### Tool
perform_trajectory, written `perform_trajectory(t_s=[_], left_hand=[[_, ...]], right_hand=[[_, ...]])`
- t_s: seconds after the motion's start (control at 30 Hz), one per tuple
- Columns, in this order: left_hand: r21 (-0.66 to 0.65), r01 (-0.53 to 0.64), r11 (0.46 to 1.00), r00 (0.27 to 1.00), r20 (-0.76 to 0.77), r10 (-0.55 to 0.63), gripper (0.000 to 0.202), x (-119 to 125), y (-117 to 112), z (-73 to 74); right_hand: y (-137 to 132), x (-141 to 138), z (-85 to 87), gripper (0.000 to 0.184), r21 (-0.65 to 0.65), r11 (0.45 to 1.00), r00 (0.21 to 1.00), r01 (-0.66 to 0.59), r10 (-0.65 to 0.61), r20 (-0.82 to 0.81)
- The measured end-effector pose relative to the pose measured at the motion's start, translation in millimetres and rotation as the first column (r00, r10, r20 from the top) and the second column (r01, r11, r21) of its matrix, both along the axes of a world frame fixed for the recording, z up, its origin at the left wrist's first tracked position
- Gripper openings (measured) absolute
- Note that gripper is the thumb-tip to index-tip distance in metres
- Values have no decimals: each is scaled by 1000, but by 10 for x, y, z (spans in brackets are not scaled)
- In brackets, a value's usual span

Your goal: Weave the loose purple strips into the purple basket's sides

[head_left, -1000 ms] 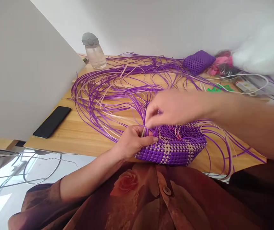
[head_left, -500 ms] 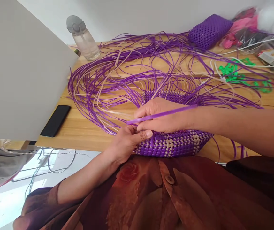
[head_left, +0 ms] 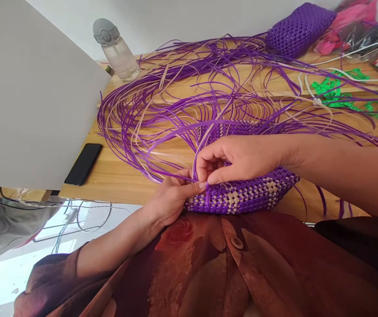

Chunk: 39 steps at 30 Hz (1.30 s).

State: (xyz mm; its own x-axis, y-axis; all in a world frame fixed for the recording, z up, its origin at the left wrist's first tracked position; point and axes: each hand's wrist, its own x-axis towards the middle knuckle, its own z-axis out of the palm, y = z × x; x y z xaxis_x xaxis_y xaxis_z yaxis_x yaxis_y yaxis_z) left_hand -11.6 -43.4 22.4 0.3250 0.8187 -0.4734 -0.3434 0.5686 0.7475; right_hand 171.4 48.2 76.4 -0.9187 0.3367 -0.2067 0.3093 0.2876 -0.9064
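Observation:
A purple and beige woven basket (head_left: 251, 193) lies against my front at the table's near edge, with long loose strips fanning out from it. My left hand (head_left: 176, 193) is closed on the basket's left rim, thumb pressed on top and strips running through the fingers. Close beside that thumb, my right hand (head_left: 231, 163) pinches a purple strip (head_left: 208, 193) at the rim. The strip lies down over the woven side, and a purple length arcs up behind the right hand. My right forearm hides part of the basket's opening.
A water bottle (head_left: 116, 50) with a grey lid stands at the back left. A black phone (head_left: 83, 164) lies near the left edge. At the back right are a purple woven piece (head_left: 299, 31), green tape (head_left: 336, 90), white cords and plastic bags. A grey panel (head_left: 37, 97) borders the left.
My right hand has lowered its pinch to the rim by my left thumb. The purple strip that lay across my right hand now arcs behind it. The view has shifted slightly.

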Motion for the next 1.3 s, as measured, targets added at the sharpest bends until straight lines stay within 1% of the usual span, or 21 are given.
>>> perform_trajectory(t_s=[0.07, 0.2, 0.3, 0.4, 0.43, 0.47, 0.5, 0.53, 0.6, 0.67, 0.73, 0.8, 0.83, 0.9, 0.93, 1.0, 1.03, 1.13, 1.17, 1.2, 1.3], left_hand=[[7, 9, 1000, 1000, -10, -9, 28, -16, -10, 1], [20, 68, 997, 995, -70, -67, 26, -91, -37, 3], [145, 128, 981, 965, -246, -89, 20, -153, -58, 45], [302, 183, 936, 906, -420, -42, 17, -178, -77, 100], [331, 192, 924, 894, -447, -26, 16, -178, -84, 109], [347, 195, 917, 889, -458, -16, 16, -175, -92, 110], [356, 190, 915, 891, -454, -9, 16, -170, -99, 104], [358, 176, 917, 900, -437, -2, 16, -164, -107, 91], [335, 127, 933, 921, -389, 15, 16, -153, -121, 55], [298, 75, 952, 938, -344, 34, 16, -143, -130, 15], [263, 38, 964, 948, -314, 48, 18, -136, -138, -18], [240, 9, 971, 957, -285, 61, 19, -129, -146, -43], [232, -2, 973, 960, -271, 67, 19, -126, -150, -51], [227, -15, 974, 964, -257, 75, 18, -119, -159, -61], [230, -20, 973, 963, -256, 80, 18, -115, -163, -63], [238, -28, 971, 962, -256, 90, 17, -104, -168, -66], [241, -34, 970, 963, -253, 97, 18, -98, -168, -66], [246, -49, 968, 962, -249, 113, 20, -87, -168, -69], [246, -51, 968, 959, -258, 116, 20, -88, -169, -70], [245, -50, 968, 956, -269, 117, 20, -93, -172, -70], [248, -19, 968, 953, -287, 92, 19, -120, -188, -66]], right_hand=[[-26, 39, 13, 13, 13, 1000, 1000, -20, 20, -7], [-85, 27, -35, 8, 58, 996, 998, 66, -64, -27], [-99, -10, -112, 4, 48, 992, 992, 120, -118, -32], [-137, -20, -166, 3, 50, 981, 982, 187, -186, -12], [-169, -10, -174, 5, 82, 972, 975, 220, -220, -19], [-214, 7, -178, 6, 149, 952, 964, 266, -261, -51], [-270, 32, -183, 6, 248, 916, 949, 315, -296, -111], [-337, 62, -191, 6, 369, 860, 935, 353, -304, -186], [-489, 126, -228, 9, 608, 698, 923, 379, -239, -302], [-639, 173, -299, 16, 775, 535, 941, 335, -150, -304], [-757, 185, -386, 16, 864, 408, 955, 296, -127, -268], [-831, 172, -459, 13, 906, 291, 951, 307, -131, -280], [-853, 162, -484, 11, 915, 244, 946, 321, -123, -299], [-884, 148, -511, 9, 920, 186, 937, 346, -111, -330], [-896, 144, -516, 8, 917, 173, 932, 359, -117, -343], [-920, 136, -522, 8, 909, 177, 922, 378, -156, -353], [-931, 128, -527, 9, 902, 191, 917, 388, -182, -356], [-947, 92, -539, 11, 868, 262, 901, 421, -231, -367], [-948, 84, -534, 12, 845, 309, 896, 437, -236, -377], [-949, 84, -522, 12, 809, 381, 893, 448, -236, -383], [-967, 149, -435, 14, 631, 656, 909, 414, -269, -318]])
